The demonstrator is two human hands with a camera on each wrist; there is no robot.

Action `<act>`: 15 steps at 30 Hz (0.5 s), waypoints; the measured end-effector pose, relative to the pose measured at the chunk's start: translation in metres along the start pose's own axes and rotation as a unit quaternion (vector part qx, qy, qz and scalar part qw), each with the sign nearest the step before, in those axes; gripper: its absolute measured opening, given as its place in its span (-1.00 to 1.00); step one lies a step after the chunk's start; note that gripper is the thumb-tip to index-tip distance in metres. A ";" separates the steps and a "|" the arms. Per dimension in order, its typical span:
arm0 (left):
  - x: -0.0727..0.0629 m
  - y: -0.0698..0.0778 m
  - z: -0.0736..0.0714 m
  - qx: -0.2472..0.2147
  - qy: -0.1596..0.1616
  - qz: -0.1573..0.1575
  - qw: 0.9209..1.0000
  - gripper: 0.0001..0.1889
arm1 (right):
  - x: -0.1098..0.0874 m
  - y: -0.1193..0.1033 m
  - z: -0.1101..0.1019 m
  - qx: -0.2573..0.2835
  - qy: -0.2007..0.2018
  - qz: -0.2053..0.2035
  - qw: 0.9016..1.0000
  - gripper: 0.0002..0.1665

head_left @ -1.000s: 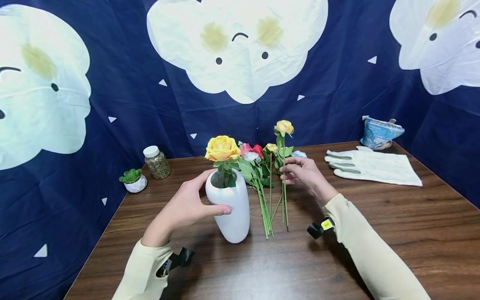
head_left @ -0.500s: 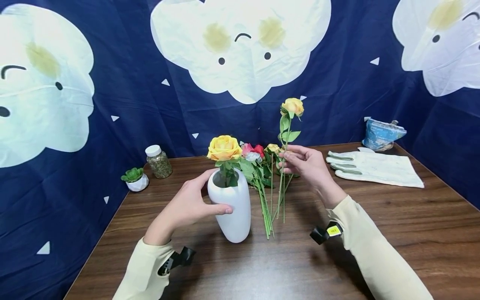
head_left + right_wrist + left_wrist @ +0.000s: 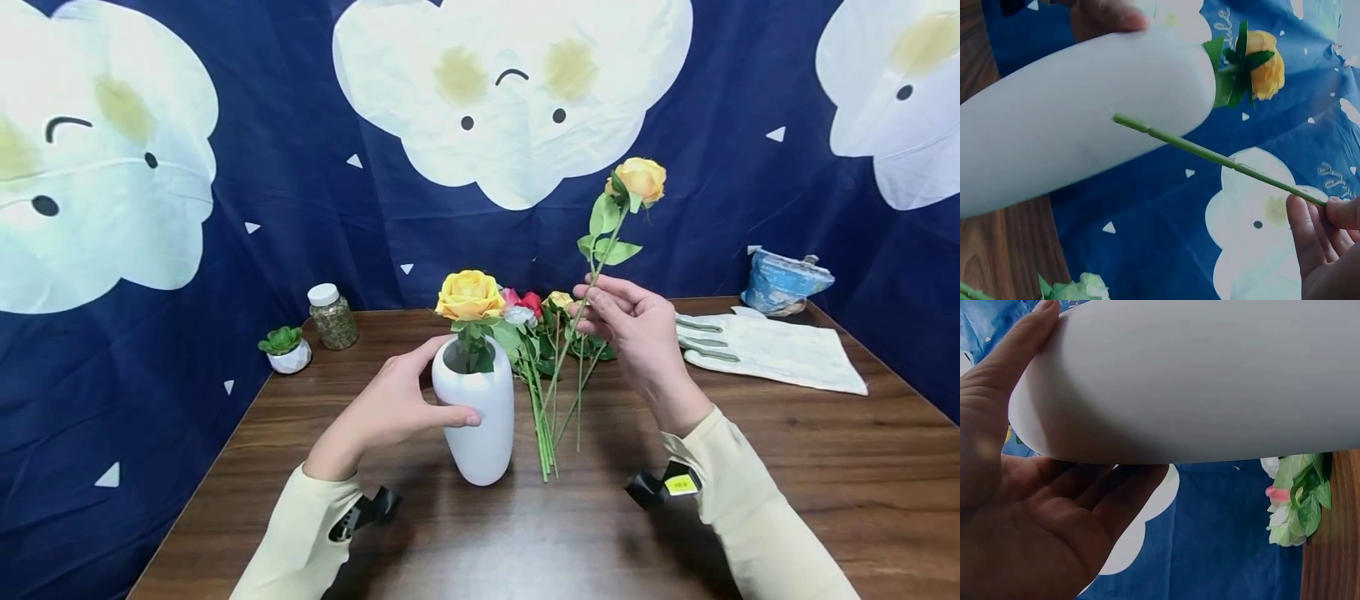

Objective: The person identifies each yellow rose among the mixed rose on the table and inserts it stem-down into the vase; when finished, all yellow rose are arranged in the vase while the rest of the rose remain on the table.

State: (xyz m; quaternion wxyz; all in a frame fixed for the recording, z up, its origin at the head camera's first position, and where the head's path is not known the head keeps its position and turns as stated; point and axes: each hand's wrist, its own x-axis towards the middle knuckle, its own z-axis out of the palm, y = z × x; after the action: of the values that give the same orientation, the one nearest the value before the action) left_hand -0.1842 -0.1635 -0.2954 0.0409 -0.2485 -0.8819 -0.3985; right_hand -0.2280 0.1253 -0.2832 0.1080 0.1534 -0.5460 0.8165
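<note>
My left hand (image 3: 405, 400) grips a white vase (image 3: 486, 425) around its upper side, thumb across the front and fingers behind, as the left wrist view also shows. One yellow rose (image 3: 470, 296) stands in the vase mouth. To the right, my right hand (image 3: 645, 337) pinches the green stem of a second yellow rose (image 3: 637, 182) between thumb and fingers. This rose is held up and leans right, its stem slanting down left. In the right wrist view the lower end of the stem (image 3: 1210, 155) overlaps the vase. Behind the vase lies a bunch of flowers (image 3: 528, 325), red, pink, white and yellow.
Back left stand a small potted succulent (image 3: 288, 354) and a jar with a white lid (image 3: 332, 317). At the right lie white gloves (image 3: 780, 350), with a blue pouch (image 3: 783, 282) behind them. A dark blue cloth with clouds hangs behind the wooden table (image 3: 555, 542).
The right hand has lifted the yellow rose up from beside the bunch and tilted it, bloom to the right. The left hand keeps its hold on the vase. The head view has shifted slightly.
</note>
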 end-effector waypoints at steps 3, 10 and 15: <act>0.001 0.000 0.000 0.002 -0.003 0.000 1.000 -0.12 | 0.000 -0.001 0.003 0.017 0.011 -0.015 1.000 -0.55; 0.002 0.002 -0.002 0.009 -0.004 0.000 1.000 -0.12 | 0.004 -0.008 0.005 0.065 0.038 -0.045 0.996 -0.54; 0.001 0.000 -0.001 0.005 -0.007 -0.006 1.000 -0.12 | 0.010 -0.010 0.007 0.074 0.055 -0.050 0.994 -0.61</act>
State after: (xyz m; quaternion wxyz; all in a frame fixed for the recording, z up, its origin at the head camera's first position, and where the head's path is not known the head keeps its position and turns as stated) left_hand -0.1854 -0.1637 -0.2938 0.0334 -0.2455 -0.8858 -0.3924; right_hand -0.2329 0.1225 -0.2679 0.1672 0.1430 -0.4691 0.8553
